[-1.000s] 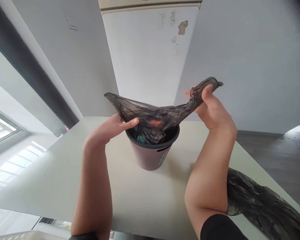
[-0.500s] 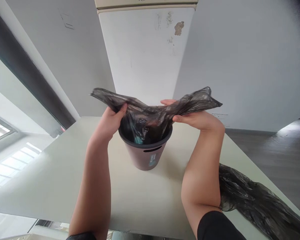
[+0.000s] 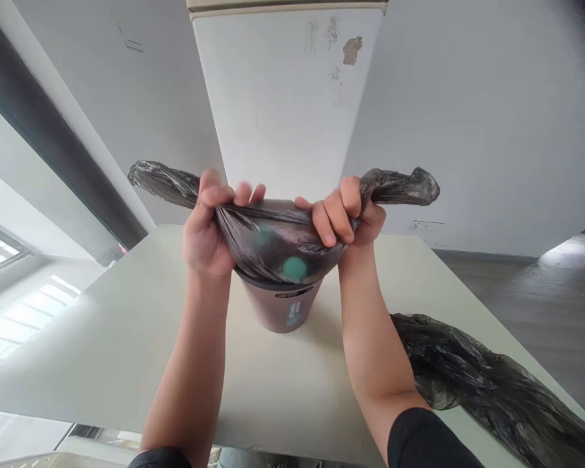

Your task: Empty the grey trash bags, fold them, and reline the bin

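A mauve trash can (image 3: 283, 312) with a dark rim stands upright on the pale table. Over its mouth a translucent black garbage bag (image 3: 253, 250) is pulled taut, and green round shapes show through the film. My left hand (image 3: 208, 224) is closed around the bag's left side, whose loose end sticks out beyond the fist. On the other side, my right hand (image 3: 347, 211) wraps its fingers over the bag, with a twisted end jutting out to the right. What lies deeper in the can is hidden.
A second black plastic bag (image 3: 487, 383) lies crumpled along the table's right edge. The pale table (image 3: 268, 390) ends at a white panel (image 3: 283, 104) with peeling marks. A light-coloured basket (image 3: 43, 460) shows at the bottom left, a window on the left.
Both hands have turned and closed more firmly on the bag, bunching its sides into twisted ends. The bag has risen out of the can's mouth, and the green shapes now show through it.
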The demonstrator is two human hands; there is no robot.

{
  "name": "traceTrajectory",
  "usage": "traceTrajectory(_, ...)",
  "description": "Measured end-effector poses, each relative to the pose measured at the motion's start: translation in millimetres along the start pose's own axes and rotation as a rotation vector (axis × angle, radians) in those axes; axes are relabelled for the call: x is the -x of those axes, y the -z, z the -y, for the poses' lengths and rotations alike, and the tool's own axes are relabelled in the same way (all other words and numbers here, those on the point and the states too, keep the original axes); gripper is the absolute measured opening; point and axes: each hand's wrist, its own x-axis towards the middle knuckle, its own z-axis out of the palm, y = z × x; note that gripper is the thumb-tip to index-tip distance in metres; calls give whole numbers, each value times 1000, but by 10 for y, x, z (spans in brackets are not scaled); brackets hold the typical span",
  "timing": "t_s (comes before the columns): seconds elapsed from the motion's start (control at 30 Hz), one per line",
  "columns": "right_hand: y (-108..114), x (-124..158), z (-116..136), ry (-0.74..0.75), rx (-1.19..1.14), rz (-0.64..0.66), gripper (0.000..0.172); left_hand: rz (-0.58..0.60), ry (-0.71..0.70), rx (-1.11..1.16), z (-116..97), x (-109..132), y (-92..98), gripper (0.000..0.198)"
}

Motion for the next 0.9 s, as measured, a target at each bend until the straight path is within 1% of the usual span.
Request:
traceTrajectory(0.03, -20, 7, 32, -31, -8, -2, 59, 24, 41, 14, -18, 9, 0, 32)
traceTrajectory(0.1, -83, 29, 125, -89, -15, -8, 55, 116, 147, 42, -53, 29, -22, 30)
traceTrajectory(0.17, -169, 50, 222, -131, -13, -14, 47, 179, 244, 24, -76, 49, -67, 29)
traceTrajectory(0.27, -284, 59, 321, -143, -14, -33, 35, 183, 345, -67, -79, 72, -138, 23)
traceTrajectory(0.33, -305, 47, 348, -140, -24, -59, 33, 186, 379, -88, -75, 81, -159, 21)
traceTrajectory(0.4, -279, 25, 358, -165, -26, -90, 30, 190, 371, -71, -71, 86, -155, 27)
traceTrajectory(0.47, -238, -4, 359, -242, -9, -109, 24, 181, 327, -71, -66, 92, -140, 35)
traceTrajectory(0.5, -225, -18, 357, -295, 5, -112, 20, 175, 300, -86, -63, 96, -134, 36)
traceTrajectory(0.57, -231, -40, 342, -401, 44, -108, 14, 176, 256, -153, -59, 104, -130, 28)
traceTrajectory(0.63, -279, -50, 307, -458, 99, -116, 12, 184, 227, -248, -66, 113, -137, 16)
traceTrajectory(0.7, -339, -47, 251, -459, 169, -135, 13, 173, 193, -325, -90, 121, -152, 11)
traceTrajectory(0.8, -390, -27, 157, -454, 287, -168, 16, 168, 130, -359, -149, 136, -181, 8)
traceTrajectory(0.9, -387, 1, 122, -497, 433, -187, 12, 245, 110, -359, -202, 150, -216, 7)
